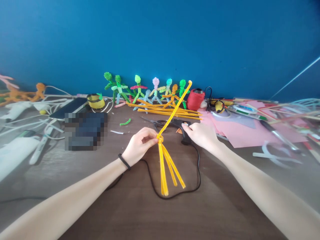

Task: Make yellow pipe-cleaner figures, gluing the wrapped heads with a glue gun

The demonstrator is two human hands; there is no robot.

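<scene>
Blue wall (160,40) takes up everything behind a dark brown table (140,215). From where I'm standing, the yellow fuzzy-stem bundle (162,163) stretches lengthwise from near to far, one stem slanting up to the right, loose strands fanning back below. The left hand (140,145) is the nearer one: thumb and fingertips are pinched together on the bundle, most of which lies just to the right of them. Apart from it, further right, the right hand (203,135) has its fingers bent over the rear of a black glue gun (185,138); they seem to touch it, but I can't tell how firmly they've closed. Smallest is the yellow knot (161,139), right beside the left fingertips, where stem and strands meet.
</scene>
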